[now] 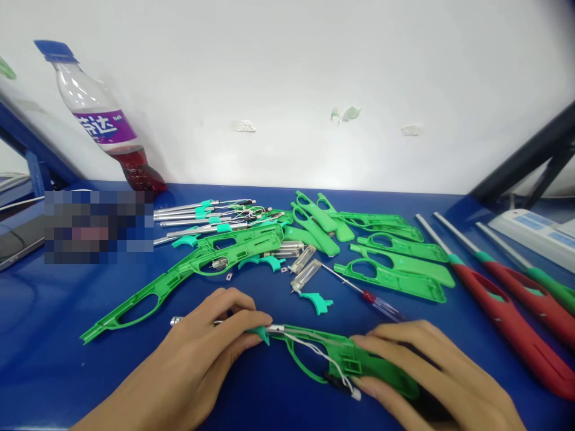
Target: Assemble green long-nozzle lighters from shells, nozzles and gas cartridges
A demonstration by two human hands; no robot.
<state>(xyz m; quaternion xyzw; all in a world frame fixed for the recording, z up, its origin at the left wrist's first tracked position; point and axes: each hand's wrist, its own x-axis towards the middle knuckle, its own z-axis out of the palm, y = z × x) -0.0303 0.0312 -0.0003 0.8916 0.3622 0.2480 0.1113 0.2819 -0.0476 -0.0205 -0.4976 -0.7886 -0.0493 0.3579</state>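
A screwdriver (381, 305) and green casings (408, 268) suggest a workshop.

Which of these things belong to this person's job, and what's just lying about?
Belong, by the look of it:
rod, in the left hand
green shell, in the right hand
matching shells, other rods, teal triggers
clear tanks and screwdriver, probably

Just lying about, it seems:
bottle
white box
red lighters, though possibly related

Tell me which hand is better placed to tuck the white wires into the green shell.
Probably the right hand: it holds the green shell close to where the white wires end. The left hand grips the metal tube, farther from that end.
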